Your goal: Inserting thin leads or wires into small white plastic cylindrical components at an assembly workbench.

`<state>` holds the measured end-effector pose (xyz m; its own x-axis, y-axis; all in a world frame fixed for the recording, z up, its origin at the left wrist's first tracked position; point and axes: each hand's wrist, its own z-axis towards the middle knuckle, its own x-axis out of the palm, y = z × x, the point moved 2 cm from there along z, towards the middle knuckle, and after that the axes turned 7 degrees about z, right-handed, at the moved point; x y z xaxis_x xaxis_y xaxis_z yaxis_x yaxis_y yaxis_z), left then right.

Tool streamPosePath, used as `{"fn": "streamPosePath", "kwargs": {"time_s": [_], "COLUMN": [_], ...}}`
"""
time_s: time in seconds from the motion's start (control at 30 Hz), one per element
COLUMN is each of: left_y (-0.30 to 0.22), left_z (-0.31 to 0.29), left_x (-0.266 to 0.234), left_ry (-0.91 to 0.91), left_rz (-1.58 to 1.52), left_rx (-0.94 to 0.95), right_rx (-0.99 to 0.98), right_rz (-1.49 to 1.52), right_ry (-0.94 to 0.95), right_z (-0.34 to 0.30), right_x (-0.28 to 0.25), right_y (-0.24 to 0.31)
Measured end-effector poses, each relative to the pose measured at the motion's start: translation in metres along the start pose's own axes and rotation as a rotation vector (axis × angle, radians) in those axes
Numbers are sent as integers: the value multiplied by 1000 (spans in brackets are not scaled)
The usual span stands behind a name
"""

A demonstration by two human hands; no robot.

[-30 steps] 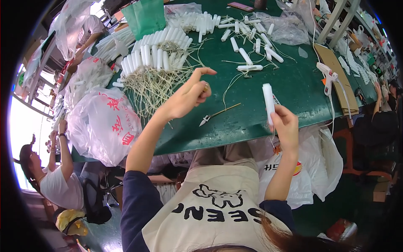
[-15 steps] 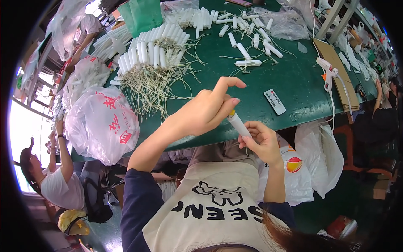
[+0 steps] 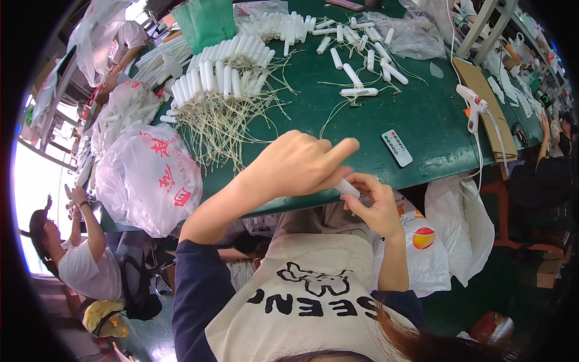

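Note:
A short white tube [image 3: 347, 188] is in front of me, just off the table's near edge. My right hand [image 3: 379, 204] grips its lower part between thumb and fingers. Over its upper end lies my left hand [image 3: 301, 164], index finger stretched out to the right and the other fingers curled in. Those fingers close around the tube's upper end, which they hide; their tips are slightly blurred. Beyond my hands, a small white remote control [image 3: 396, 148] rests on the green table [image 3: 289, 130].
Rows of white tubes [image 3: 208, 77] with trailing thin wires lie at the far left, and loose ones [image 3: 358, 92] at the far right. A stuffed plastic bag [image 3: 148, 181] sits left. A hot glue gun [image 3: 472, 108] lies right, by cardboard [image 3: 491, 114]. Another person [image 3: 90, 259] works at left.
My left hand has moved down and closer to my right hand, now covering the tube's upper end, where a yellow part showed before. Less of the tube is visible.

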<state>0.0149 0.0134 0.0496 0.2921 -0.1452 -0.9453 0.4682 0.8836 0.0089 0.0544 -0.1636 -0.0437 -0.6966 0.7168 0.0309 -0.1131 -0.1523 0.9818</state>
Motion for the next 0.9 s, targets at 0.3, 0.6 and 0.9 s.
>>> {"fn": "streamPosePath", "kwargs": {"time_s": [0.3, 0.6, 0.9], "left_y": [17, 13, 35], "left_z": [0, 1, -11], "left_x": [-8, 5, 66], "left_ry": [-69, -23, 40], "left_rz": [-544, -487, -304], "left_rx": [-246, -82, -457], "right_rx": [57, 58, 45], "right_rz": [196, 133, 343], "right_ry": [-25, 5, -98], "right_z": [-4, -4, -13], "right_x": [-5, 0, -14], "right_y": [-7, -7, -29]}}
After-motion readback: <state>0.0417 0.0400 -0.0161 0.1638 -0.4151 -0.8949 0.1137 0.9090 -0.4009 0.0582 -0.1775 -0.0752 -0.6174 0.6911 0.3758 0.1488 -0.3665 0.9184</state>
